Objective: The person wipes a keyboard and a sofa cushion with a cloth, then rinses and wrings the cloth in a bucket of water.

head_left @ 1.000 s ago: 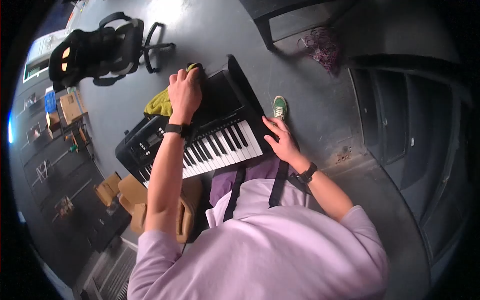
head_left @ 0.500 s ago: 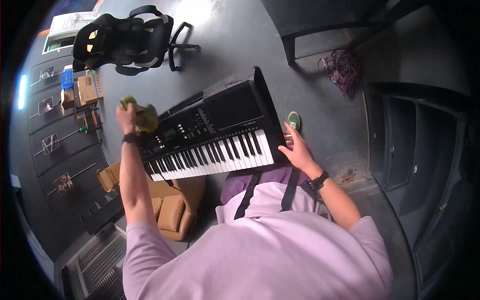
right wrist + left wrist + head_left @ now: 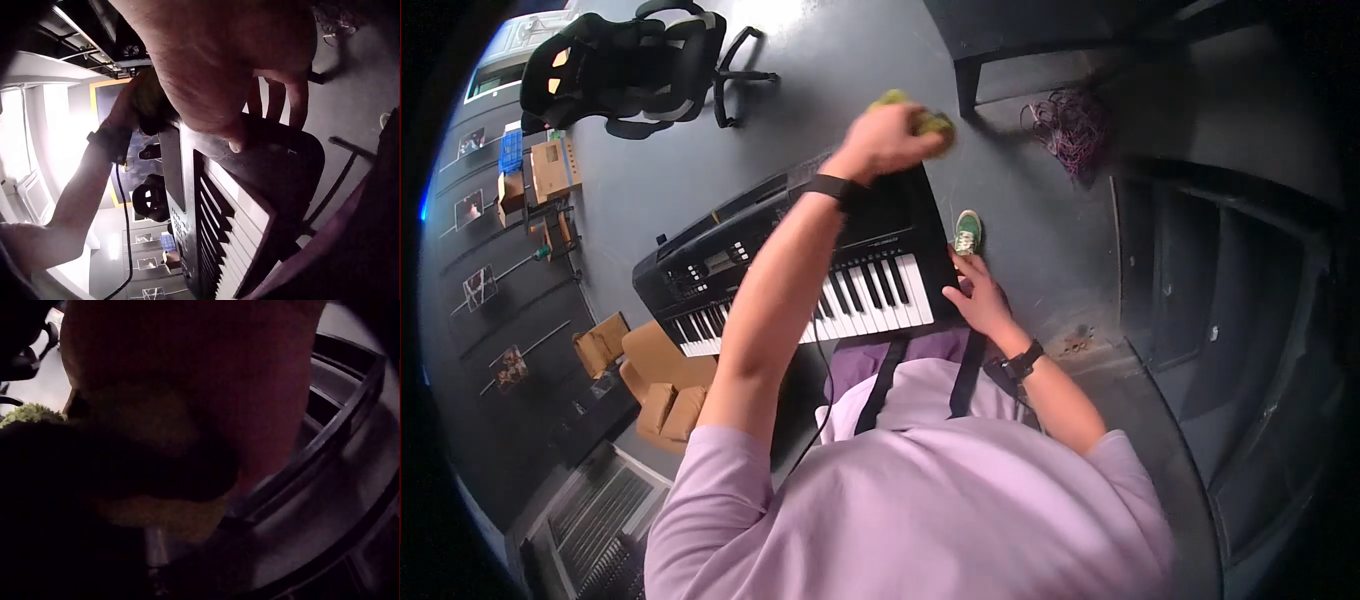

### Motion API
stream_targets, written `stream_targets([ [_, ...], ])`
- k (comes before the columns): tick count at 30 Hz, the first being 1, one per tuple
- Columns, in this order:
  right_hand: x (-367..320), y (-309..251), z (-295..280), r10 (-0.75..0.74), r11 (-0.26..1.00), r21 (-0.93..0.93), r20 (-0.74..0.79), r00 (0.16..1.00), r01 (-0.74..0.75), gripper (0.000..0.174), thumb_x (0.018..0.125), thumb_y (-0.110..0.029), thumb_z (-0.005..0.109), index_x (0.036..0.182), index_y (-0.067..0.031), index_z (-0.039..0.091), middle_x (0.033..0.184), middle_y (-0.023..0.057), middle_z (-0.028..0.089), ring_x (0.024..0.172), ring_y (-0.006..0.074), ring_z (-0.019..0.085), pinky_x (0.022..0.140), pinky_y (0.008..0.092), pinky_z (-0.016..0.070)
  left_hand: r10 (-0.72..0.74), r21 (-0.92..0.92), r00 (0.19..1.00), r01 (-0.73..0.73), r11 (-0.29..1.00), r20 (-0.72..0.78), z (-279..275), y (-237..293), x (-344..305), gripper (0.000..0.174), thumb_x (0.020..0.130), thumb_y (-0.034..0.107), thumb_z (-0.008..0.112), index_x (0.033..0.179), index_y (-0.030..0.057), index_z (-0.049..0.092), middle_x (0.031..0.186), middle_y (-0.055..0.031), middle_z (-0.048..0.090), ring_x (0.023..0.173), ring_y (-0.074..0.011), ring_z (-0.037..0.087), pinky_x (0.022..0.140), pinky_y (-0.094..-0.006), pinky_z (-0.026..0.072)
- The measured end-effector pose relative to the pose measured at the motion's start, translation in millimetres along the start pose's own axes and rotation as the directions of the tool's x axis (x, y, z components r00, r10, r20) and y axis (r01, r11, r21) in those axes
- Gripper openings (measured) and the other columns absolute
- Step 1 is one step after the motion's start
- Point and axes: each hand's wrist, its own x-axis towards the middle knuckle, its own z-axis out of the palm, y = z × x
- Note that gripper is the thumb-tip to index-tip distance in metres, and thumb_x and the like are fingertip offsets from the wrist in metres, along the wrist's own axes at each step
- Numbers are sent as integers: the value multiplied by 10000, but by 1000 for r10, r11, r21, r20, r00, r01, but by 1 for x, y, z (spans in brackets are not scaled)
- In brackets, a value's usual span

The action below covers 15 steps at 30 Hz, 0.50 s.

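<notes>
A black electronic keyboard (image 3: 880, 222) with white and black keys lies slanted before me. My left hand (image 3: 885, 140) grips a bunched yellow-green cloth (image 3: 941, 128) over the keyboard's far right corner; motion blurs both in the head view. The dark left wrist view shows a fuzzy bit of the cloth (image 3: 31, 414) beside the hand. At the keyboard's right end rests my right hand (image 3: 983, 303), thumb apart from the other fingers. From the right wrist, the thumb (image 3: 235, 146) touches the black end panel, while the other fingers extend past its edge.
A thin black cable (image 3: 827, 370) hangs between my left arm and the shirt. Beyond the keyboard stand a black office chair (image 3: 625, 70) and a dark table (image 3: 968, 85). Purple strands (image 3: 1068, 135) lie in a heap on the floor. A tan armchair (image 3: 662, 372) is at left.
My left hand with the cloth went from the keyboard's far edge to its left end, then across to the far right corner. The right hand stays at the right end.
</notes>
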Motion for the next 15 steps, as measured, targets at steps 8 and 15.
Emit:
stream_targets([
  [8, -17, 34, -22, 122, 928, 324, 207, 971, -185, 315, 932, -145, 823, 1199, -4, 734, 1135, 112, 798, 1078, 212, 732, 970, 400, 571, 302, 346, 936, -347, 871, 179, 138, 68, -151, 604, 845, 591, 783, 1155, 83, 681, 1059, -122, 707, 1145, -320, 659, 1139, -547, 400],
  [15, 27, 62, -65, 160, 898, 417, -14, 987, -140, 260, 1047, -56, 656, 1296, -6, 711, 1235, 100, 775, 1165, 174, 713, 1025, 340, 555, 137, 694, 990, -74, 716, -36, 70, 37, -15, 383, 941, 510, 736, 1059, 146, 731, 976, -95, 794, 979, -254, 754, 966, -520, 458],
])
